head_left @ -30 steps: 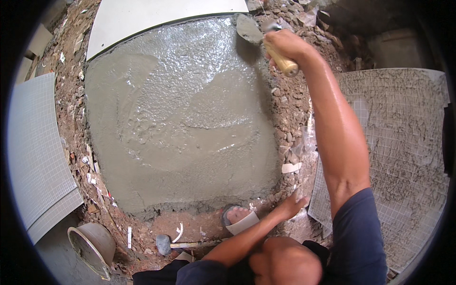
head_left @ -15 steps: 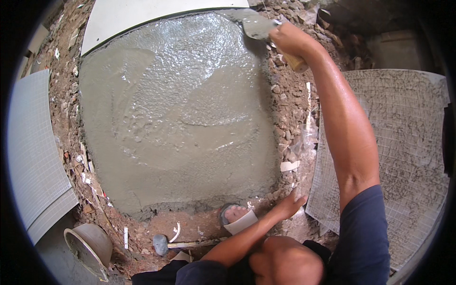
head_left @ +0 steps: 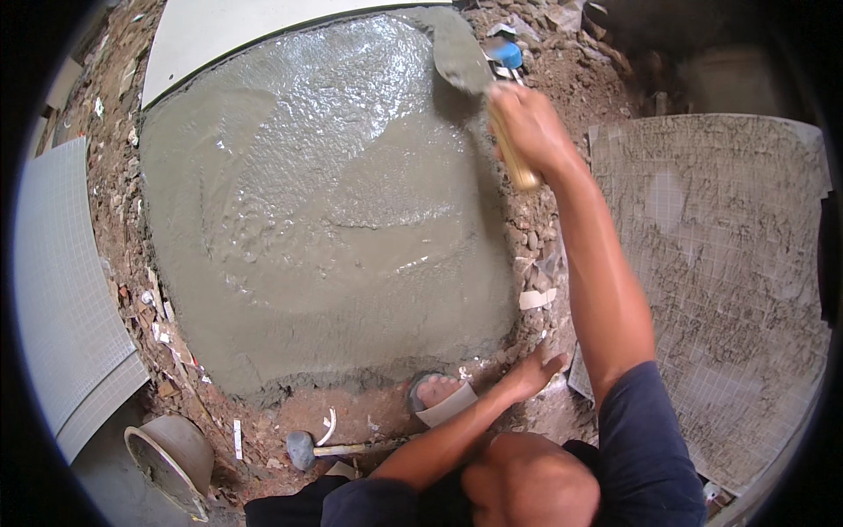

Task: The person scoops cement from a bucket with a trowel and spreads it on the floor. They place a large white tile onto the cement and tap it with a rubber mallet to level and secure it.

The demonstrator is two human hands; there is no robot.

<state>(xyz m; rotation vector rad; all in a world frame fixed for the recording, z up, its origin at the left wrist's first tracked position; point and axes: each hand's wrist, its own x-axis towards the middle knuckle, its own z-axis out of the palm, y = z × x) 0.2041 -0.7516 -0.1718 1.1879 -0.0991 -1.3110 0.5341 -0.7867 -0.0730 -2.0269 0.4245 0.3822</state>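
A: What do our hands hold?

B: Our right hand (head_left: 531,125) is closed around the wooden handle of a trowel (head_left: 462,63). Our left hand (head_left: 530,378) has its fingers spread, gripping nothing that we can see, low beside our knee (head_left: 536,487).

A: Which way does the trowel lie from us?

B: Its long axis runs away from us, leaning left: handle butt toward us, blade ahead of our right knuckles. Our right hand is the nearer one; from the left, the trowel is well forward. The blade is at the far right corner of the wet mortar bed (head_left: 351,290); we cannot tell how firmly it touches.

A: And the mortar itself?

B: It spreads left of our right hand and back toward us, and ahead and to the left of our left hand.

A: Farther out?

B: A white slab (head_left: 255,31) borders the bed's far edge. We have a mortar-streaked panel (head_left: 702,299) to our right, a mallet (head_left: 301,450) near our feet, and a bucket (head_left: 180,443) tilted at lower left.
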